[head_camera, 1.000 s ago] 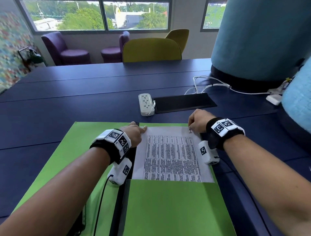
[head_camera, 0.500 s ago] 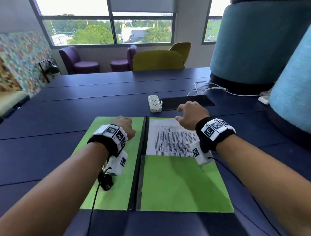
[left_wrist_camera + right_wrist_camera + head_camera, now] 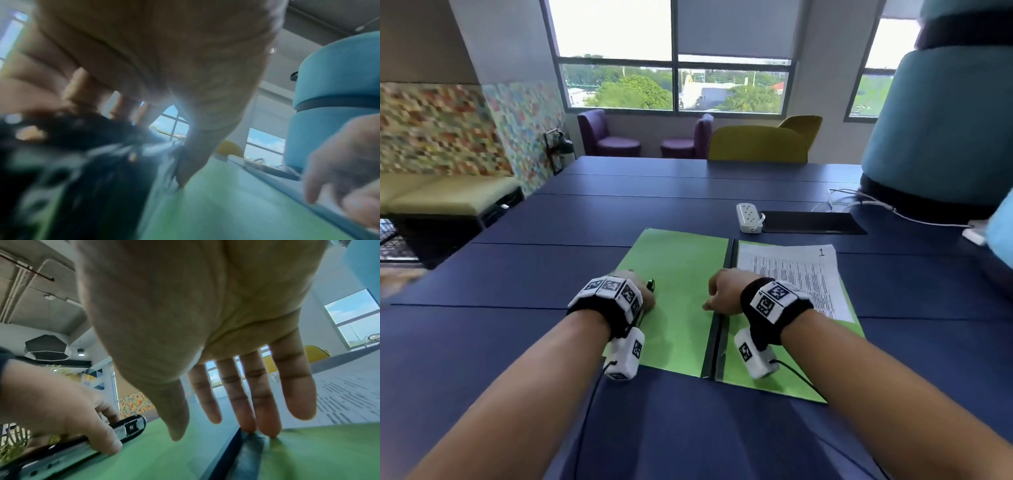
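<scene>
A green folder (image 3: 681,281) lies open on the dark blue table (image 3: 517,274). A printed sheet (image 3: 798,274) marked "1" lies on its right half. My left hand (image 3: 647,298) rests on the folder's left half and grips a black stapler (image 3: 127,426), whose tip (image 3: 650,284) pokes out past the knuckles. The left wrist view is blurred. My right hand (image 3: 710,303) is at the folder's dark spine (image 3: 717,335), fingers straight. Two of its fingertips (image 3: 265,430) touch the spine's edge, and it holds nothing.
A white power strip (image 3: 748,217) and a black mat (image 3: 811,222) lie beyond the folder. White cables (image 3: 859,202) run to the right. A teal padded column (image 3: 935,130) stands at the table's far right. Yellow chairs (image 3: 756,144) and purple chairs (image 3: 609,137) are by the window.
Both hands drew back towards me. My right hand left the sheet's top edge and came to the folder's spine. My left hand moved to the left half and now grips the stapler.
</scene>
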Demonstrator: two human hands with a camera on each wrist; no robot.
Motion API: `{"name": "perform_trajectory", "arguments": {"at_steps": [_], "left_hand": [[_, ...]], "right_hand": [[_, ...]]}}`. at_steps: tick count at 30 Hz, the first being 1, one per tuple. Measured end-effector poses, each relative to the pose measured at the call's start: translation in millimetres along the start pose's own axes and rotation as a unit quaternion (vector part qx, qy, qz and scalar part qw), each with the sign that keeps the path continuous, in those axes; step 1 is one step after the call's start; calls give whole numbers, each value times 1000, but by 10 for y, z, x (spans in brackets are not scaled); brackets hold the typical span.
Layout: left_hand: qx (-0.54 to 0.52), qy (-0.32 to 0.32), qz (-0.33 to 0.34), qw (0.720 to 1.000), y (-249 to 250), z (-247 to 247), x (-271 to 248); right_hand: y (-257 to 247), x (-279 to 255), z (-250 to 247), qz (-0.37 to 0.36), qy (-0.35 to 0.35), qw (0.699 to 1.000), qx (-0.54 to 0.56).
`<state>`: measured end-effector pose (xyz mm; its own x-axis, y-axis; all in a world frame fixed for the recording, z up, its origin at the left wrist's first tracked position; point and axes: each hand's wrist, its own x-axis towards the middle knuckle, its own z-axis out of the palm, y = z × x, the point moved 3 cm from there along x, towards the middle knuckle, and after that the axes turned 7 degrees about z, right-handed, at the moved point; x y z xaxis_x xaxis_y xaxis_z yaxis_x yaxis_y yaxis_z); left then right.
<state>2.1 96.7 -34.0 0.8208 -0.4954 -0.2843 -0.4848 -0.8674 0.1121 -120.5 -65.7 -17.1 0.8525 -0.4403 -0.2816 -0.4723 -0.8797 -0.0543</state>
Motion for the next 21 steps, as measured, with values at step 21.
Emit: {"name": "perform_trajectory", "arguments": {"at_steps": [21], "left_hand": [[-82,56,-57,993,-194,-8,201]], "right_hand": [[269,259,146,100,0,990,103]]}}
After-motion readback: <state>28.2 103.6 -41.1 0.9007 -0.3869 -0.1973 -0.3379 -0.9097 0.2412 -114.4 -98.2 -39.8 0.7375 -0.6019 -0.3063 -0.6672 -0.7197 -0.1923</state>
